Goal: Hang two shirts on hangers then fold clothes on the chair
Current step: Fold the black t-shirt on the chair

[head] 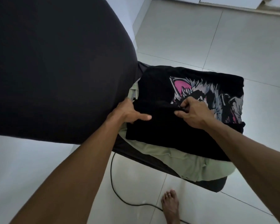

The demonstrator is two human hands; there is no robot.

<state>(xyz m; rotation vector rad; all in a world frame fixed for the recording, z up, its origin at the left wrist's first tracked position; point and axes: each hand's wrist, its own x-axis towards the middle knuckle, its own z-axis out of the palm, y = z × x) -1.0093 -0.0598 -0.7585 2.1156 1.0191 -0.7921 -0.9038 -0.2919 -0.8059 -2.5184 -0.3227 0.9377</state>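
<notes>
Over pale floor tiles (pixel 200 38), both hands' grip, left (pixel 128 112) and right (pixel 194 113), pinched on black shirt (pixel 160 135).

Chair seat (pixel 205 183) at frame centre-right, backrest (pixel 55 62) filling upper left. Shirt (pixel 176 139) on top of another garment (pixel 176 160) on the seat. Cable (pixel 118 194) on floor (pixel 200 38) below the seat; foot (pixel 170 206) at bottom centre.

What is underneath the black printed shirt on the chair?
A pale green garment lies under the black shirt, showing at its near and left edges. Anything further beneath is covered.
</notes>
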